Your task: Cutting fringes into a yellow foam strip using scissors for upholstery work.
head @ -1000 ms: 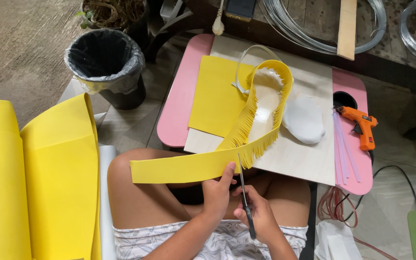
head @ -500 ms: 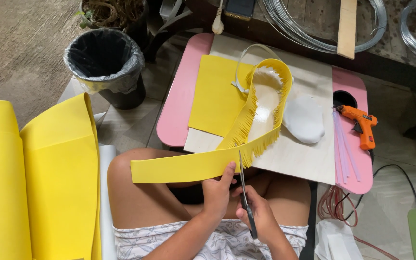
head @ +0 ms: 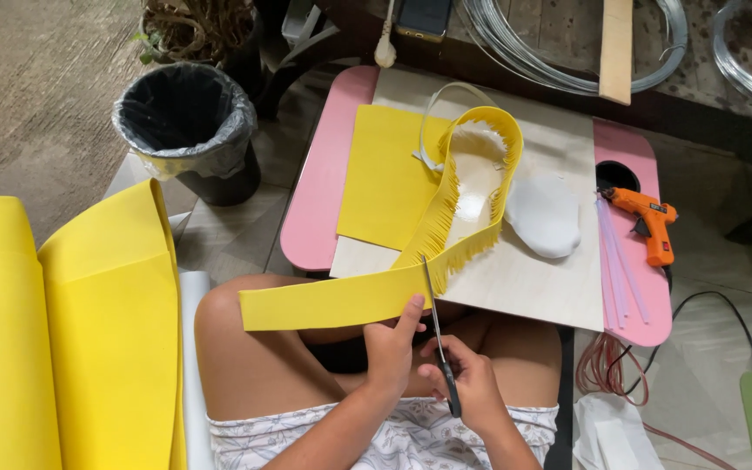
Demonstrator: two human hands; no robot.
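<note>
A long yellow foam strip [head: 332, 303] runs from above my left knee up onto the pink table, where its fringed part [head: 472, 187] loops. My left hand [head: 391, 346] pinches the strip's lower edge beside the last cut. My right hand [head: 467, 387] grips black-handled scissors [head: 435, 318], whose blades point up through the strip just right of my left thumb.
The small pink table [head: 317, 187] carries a wooden board [head: 541, 278], a yellow foam sheet [head: 380, 178], a white foam shape [head: 543, 216], an orange glue gun [head: 650, 222] and glue sticks [head: 615, 265]. A lined black bin [head: 189, 126] stands left; large yellow foam rolls [head: 63, 339] lie beside my leg.
The scissor blades have shifted slightly left along the strip and the strip has been fed a little; the view has tipped slightly. Both hands keep their grips.
</note>
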